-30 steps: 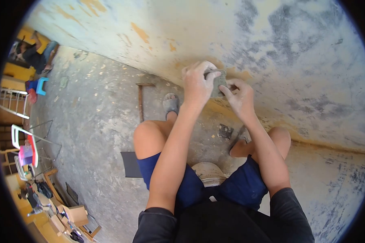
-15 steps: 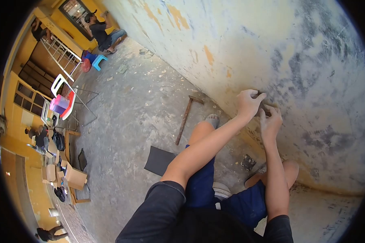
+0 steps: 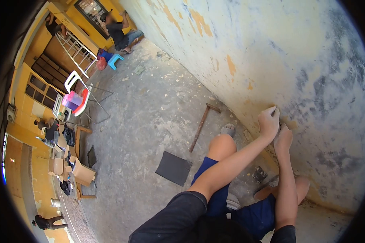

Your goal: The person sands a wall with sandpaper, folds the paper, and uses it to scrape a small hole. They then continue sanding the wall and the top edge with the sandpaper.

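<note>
Both hands are close together at the lower part of the patchy white wall [image 3: 255, 52]. My left hand [image 3: 268, 122] is closed, its fingers bent together near the wall; a small dark item shows at its fingertips, too small to name. Just below and to the right, my right hand [image 3: 283, 139] is also closed, with its fingertips near the left wrist and largely hidden. A hammer [image 3: 200, 127] lies on the floor to the left of the hands. Nearer my knee lies a dark rectangular sheet [image 3: 173, 167].
A dark lump [image 3: 260, 174] is on the floor between my legs. Farther left stand a folding chair [image 3: 82, 103] with containers, cardboard boxes [image 3: 83, 174], a ladder [image 3: 77, 52] and a blue stool [image 3: 115, 61]. A person [image 3: 117, 34] crouches by the far wall; other people are farther off.
The view has shifted, so the room appears farther right. My hands have drawn closer together, and my right hand's fingers have gone from spread and curved to closed.
</note>
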{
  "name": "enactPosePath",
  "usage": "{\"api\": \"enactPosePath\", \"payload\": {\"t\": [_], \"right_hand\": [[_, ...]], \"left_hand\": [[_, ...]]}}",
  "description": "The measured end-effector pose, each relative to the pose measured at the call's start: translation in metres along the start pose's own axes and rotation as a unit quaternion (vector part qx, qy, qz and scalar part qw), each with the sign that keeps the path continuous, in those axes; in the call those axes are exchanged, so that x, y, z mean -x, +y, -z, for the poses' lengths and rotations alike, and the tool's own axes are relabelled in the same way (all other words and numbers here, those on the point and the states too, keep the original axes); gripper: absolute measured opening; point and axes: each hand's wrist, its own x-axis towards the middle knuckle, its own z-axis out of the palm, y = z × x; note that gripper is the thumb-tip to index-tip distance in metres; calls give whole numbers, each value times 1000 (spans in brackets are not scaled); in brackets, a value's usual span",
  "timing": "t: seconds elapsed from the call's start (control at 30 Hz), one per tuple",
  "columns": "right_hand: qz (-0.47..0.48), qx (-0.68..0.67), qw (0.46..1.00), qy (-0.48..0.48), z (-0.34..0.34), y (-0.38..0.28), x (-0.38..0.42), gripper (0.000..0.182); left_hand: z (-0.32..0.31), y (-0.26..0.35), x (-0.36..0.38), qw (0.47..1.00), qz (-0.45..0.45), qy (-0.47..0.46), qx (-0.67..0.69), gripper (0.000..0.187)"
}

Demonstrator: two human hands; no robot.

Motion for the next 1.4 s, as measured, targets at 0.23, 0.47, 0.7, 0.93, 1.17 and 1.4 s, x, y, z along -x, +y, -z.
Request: {"api": "enactPosePath", "payload": {"t": [0.23,0.47,0.7,0.93,1.17,1.4], "right_hand": [[-1,-52,998,-46,-6,13,-7,31],[41,-111,993,-30,4,18,0,32],[41,-117,992,-14,-2,23,-3,32],[32,-164,986,4,10,15,3,32],[23,-160,987,21,19,10,1,32],[19,-162,986,22,10,5,-2,32]], "left_hand": [[-8,11,22,998,36,-28,-54,43],[-21,-4,28,998,30,-43,-36,49],[-23,-2,31,999,19,-35,-22,52],[-20,8,26,998,43,-38,-17,48],[-12,6,26,994,56,-93,17,54],[-3,7,21,989,58,-136,-17,67]]}}
